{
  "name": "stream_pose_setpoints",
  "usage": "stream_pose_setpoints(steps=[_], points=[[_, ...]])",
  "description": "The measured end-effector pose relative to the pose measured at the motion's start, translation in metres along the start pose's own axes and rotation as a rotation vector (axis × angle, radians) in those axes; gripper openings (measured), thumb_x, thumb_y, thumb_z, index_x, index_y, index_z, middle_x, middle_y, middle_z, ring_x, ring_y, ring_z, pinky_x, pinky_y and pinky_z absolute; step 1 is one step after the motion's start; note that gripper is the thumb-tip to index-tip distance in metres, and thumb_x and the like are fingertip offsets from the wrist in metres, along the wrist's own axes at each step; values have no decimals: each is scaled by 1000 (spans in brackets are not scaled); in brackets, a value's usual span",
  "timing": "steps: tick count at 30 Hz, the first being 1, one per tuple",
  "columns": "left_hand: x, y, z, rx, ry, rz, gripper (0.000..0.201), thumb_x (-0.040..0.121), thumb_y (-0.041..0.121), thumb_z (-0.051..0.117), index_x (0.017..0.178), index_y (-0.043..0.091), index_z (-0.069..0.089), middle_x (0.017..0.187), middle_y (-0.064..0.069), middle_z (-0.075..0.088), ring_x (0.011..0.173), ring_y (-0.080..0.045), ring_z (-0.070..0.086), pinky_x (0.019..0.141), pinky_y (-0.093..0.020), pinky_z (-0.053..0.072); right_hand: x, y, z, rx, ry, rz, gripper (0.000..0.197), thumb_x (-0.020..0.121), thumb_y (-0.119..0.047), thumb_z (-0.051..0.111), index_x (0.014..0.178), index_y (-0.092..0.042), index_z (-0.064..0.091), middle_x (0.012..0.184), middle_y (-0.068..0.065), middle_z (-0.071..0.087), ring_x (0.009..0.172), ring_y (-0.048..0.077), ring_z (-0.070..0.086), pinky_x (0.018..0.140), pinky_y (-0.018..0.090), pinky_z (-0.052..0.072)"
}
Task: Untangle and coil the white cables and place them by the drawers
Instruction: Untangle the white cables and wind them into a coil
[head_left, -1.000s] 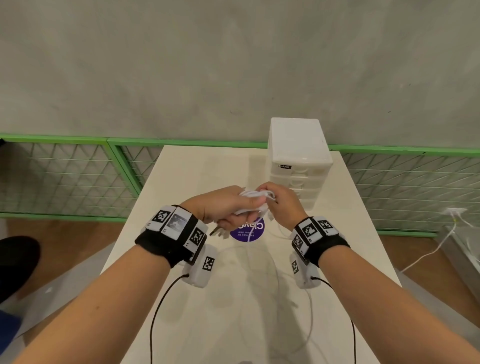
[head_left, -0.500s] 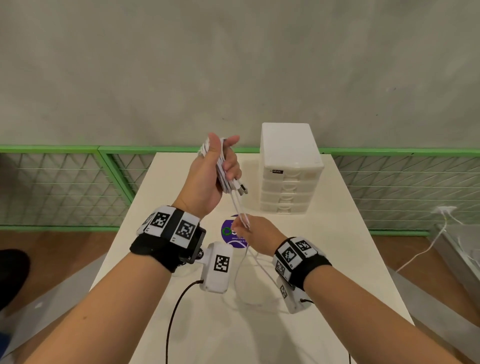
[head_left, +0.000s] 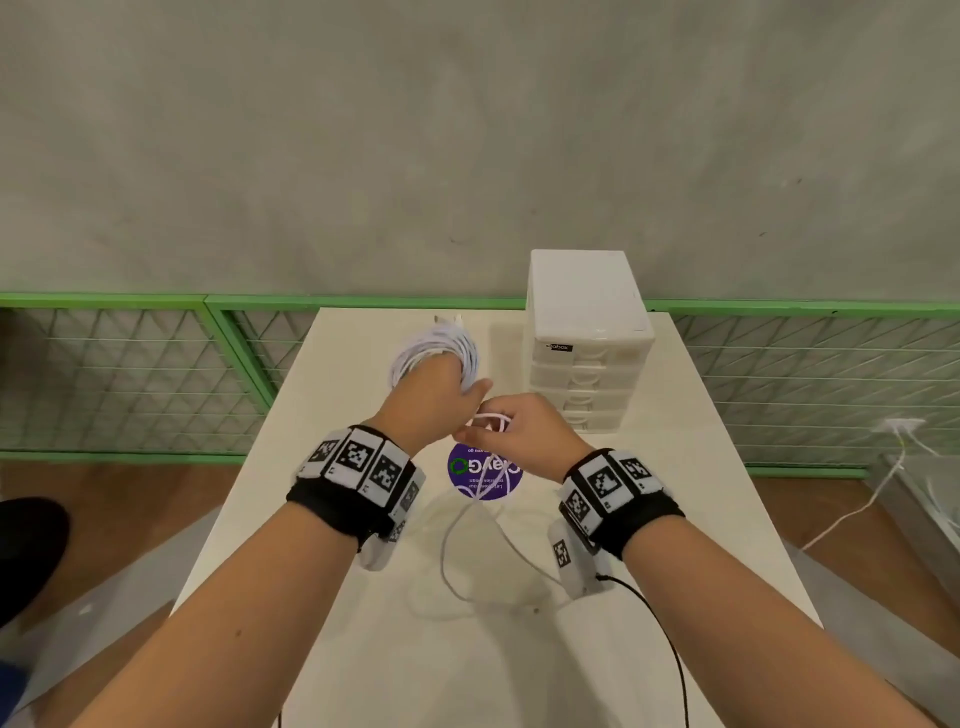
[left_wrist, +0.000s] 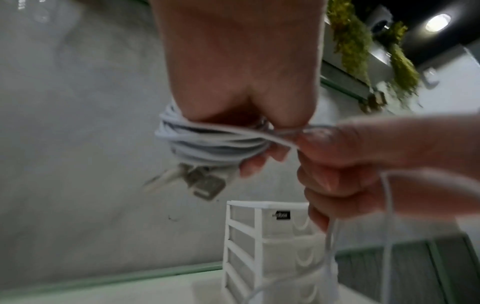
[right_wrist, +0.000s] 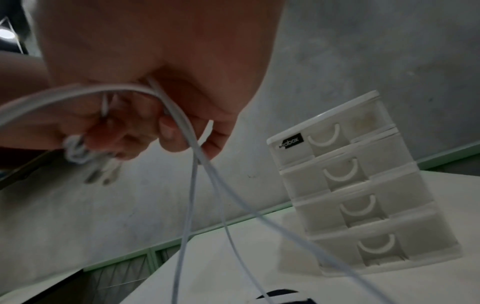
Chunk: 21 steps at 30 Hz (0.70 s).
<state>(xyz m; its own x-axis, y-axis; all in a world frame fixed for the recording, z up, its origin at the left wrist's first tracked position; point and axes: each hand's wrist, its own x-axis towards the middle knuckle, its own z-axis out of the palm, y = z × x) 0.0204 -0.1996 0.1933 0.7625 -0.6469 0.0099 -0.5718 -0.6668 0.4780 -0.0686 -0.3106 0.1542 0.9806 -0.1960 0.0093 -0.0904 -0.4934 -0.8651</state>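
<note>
Since the preceding frames, both hands have met again mid-table. Left hand (head_left: 434, 387), wound round with coiled white cables (head_left: 441, 349), serves as spool; right hand (head_left: 524, 434) pinches the slack strand (head_left: 491, 535), feeding it; drawers (head_left: 587, 343) stand right.

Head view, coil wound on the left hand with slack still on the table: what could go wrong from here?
1. The coil sits loosely round the left hand; turns could slip off the fingers.
2. The slack lies in crossing loops on the table; pulled through the right hand, it may knot.
3. The plugs dangle beside the drawers and might snag.
</note>
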Motion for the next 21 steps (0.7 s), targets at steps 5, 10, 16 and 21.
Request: stream_pose_setpoints(steps=[5,10,16,21], points=[[-11,-1,-2,-160,-370,-43,67,84,69,41,51,10,41,44,-7,45,34,-16,40,48,-25,38,5,17,-14,159,95,42,22,67,-32,78,68,-11,71,72,11,69,67,25,63,65,36,50],[-11,-6,-9,-390,-419,-60,51,80,48,70,59,9,45,38,-1,40,33,-16,32,41,-22,28,2,30,-17,116,103,19,25,85,-18,66,62,-24,64,56,-8,56,56,4,45,58,21,36],[-19,-12,-19,-404,-496,-142,30,88,22,64,66,7,50,45,-8,37,33,-16,29,38,-18,26,-1,59,-26,-139,67,84,11,80,-36,71,75,-28,66,79,-1,67,79,14,58,78,34,44],[-17,-14,-14,-415,-437,-190,33,90,23,56,61,6,53,42,-8,37,31,-18,31,39,-20,26,-2,35,-19,-67,93,0,83,67,-32,83,137,-37,38,123,-12,55,117,6,46,99,25,36]])
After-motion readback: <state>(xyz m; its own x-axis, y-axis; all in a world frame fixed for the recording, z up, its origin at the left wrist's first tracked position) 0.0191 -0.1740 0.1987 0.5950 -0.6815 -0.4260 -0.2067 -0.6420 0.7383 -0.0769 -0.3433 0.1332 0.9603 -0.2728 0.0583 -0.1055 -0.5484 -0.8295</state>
